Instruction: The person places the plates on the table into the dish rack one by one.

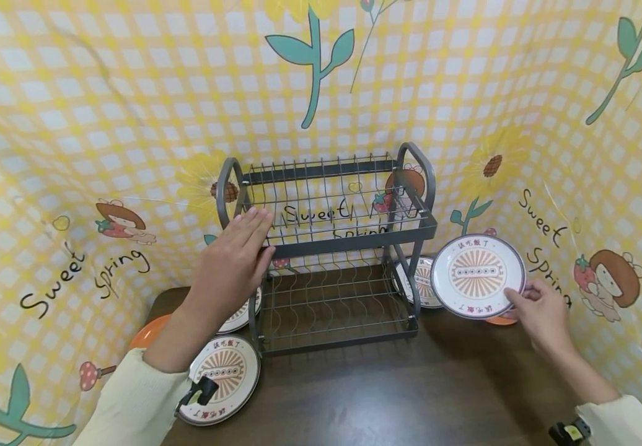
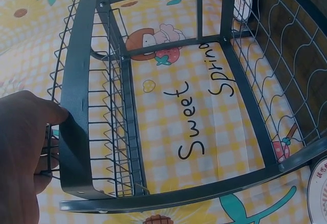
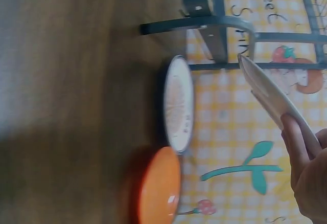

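Note:
A grey two-tier metal dish rack (image 1: pixel 349 241) stands on the table. My left hand (image 1: pixel 234 260) holds its upper tier at the front left corner, fingers over the wires and thumb at the front bar (image 2: pixel 76 116). To the right of the rack, my right hand (image 1: pixel 541 316) pinches a white plate (image 1: pixel 478 275) by its lower right rim, thumb on the printed face. The plate is raised and tilted, its orange sunburst print towards the head camera. Edge-on in the right wrist view, the plate (image 3: pixel 276 93) shows its thin rim.
Behind the held plate, another printed plate (image 1: pixel 424 282) lies beside the rack, with an orange dish (image 3: pixel 161 188) near it. Left of the rack are a printed plate (image 1: pixel 226 378), another plate (image 1: pixel 240 319) and an orange dish (image 1: pixel 148 331), partly hidden by my arm. Checked cloth (image 1: pixel 187 93) surrounds the table (image 1: pixel 354 396).

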Motion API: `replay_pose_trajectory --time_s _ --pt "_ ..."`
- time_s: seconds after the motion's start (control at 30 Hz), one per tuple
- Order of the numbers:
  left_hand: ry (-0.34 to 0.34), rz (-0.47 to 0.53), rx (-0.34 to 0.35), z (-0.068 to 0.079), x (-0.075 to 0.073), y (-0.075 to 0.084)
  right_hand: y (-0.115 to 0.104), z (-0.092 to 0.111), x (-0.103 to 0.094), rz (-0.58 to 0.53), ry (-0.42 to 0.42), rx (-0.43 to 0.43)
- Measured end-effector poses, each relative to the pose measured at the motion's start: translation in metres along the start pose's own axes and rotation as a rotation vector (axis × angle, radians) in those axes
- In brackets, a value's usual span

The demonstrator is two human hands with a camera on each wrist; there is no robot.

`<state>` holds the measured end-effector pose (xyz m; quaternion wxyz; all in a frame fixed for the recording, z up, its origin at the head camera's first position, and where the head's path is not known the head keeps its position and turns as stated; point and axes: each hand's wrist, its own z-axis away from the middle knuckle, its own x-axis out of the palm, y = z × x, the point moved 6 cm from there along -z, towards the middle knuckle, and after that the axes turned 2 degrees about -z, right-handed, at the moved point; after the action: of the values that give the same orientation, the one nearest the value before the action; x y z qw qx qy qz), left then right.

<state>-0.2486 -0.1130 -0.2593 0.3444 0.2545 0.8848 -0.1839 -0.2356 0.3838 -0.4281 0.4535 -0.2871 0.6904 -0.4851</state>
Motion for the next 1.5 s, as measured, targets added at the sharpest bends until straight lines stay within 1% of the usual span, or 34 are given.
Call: replay_pose_trajectory --time_s 0.07,0.17,0.27,0.3,0.4,0.5,0.53,0.57,0.7,0.73,0.77,0.83,0.87,1.03,1.07,1.17,1.33,1.5 --pt "0.003 -0.001 0.001 0.0 0.0 0.0 -0.01 -0.002 -0.003 0.013 0.026 -0.005" --pt "0.001 -0.004 0.002 -0.001 0.0 0.0 -0.025 -0.004 -0.007 -0.002 0.08 -0.007" --pt "-0.001 -0.006 0.002 -0.001 0.0 0.0 -0.039 -0.006 -0.01 -0.067 0.12 -0.01" --pt "-0.001 -0.007 0.002 -0.001 0.0 0.0 -0.044 -0.006 -0.011 -0.109 0.131 -0.009" --pt "-0.003 -0.011 0.002 0.0 0.001 0.0 -0.055 -0.006 -0.013 -0.163 0.161 0.002" --pt "0.0 -0.015 0.004 0.001 0.001 0.0 -0.065 -0.006 -0.016 -0.172 0.209 0.014" --pt "0.001 -0.017 0.005 0.001 0.001 0.0 -0.069 -0.007 -0.017 -0.159 0.228 0.016" --pt "0.004 -0.016 0.005 0.001 0.001 0.0 -0.073 -0.007 -0.017 -0.184 0.241 0.017" --pt "0.008 -0.013 0.007 0.002 0.001 0.0 -0.089 -0.01 -0.021 -0.205 0.294 -0.01" --pt "0.007 -0.012 0.006 0.002 0.001 0.0 -0.093 -0.01 -0.022 -0.179 0.304 -0.023" --pt "0.005 -0.011 0.005 0.002 0.001 -0.001 -0.096 -0.011 -0.023 -0.175 0.308 -0.032" --pt "0.002 -0.012 0.004 0.002 0.001 -0.001 -0.101 -0.013 -0.025 -0.127 0.329 -0.047" --pt "0.002 -0.013 0.004 0.002 0.001 -0.001 -0.104 -0.013 -0.026 -0.085 0.343 -0.055" --pt "0.001 -0.025 0.007 0.002 0.002 -0.001 -0.117 -0.016 -0.029 -0.013 0.384 -0.073" --pt "0.001 -0.028 0.008 0.002 0.002 -0.001 -0.12 -0.016 -0.029 -0.015 0.39 -0.079" --pt "0.003 -0.033 0.008 0.002 0.002 -0.001 -0.128 -0.017 -0.029 -0.054 0.396 -0.099" --pt "0.009 -0.03 0.009 0.002 0.003 -0.001 -0.146 -0.017 -0.027 -0.128 0.429 -0.179" --pt "0.008 -0.023 0.01 0.001 0.002 -0.001 -0.164 -0.02 -0.023 -0.309 0.425 -0.233"
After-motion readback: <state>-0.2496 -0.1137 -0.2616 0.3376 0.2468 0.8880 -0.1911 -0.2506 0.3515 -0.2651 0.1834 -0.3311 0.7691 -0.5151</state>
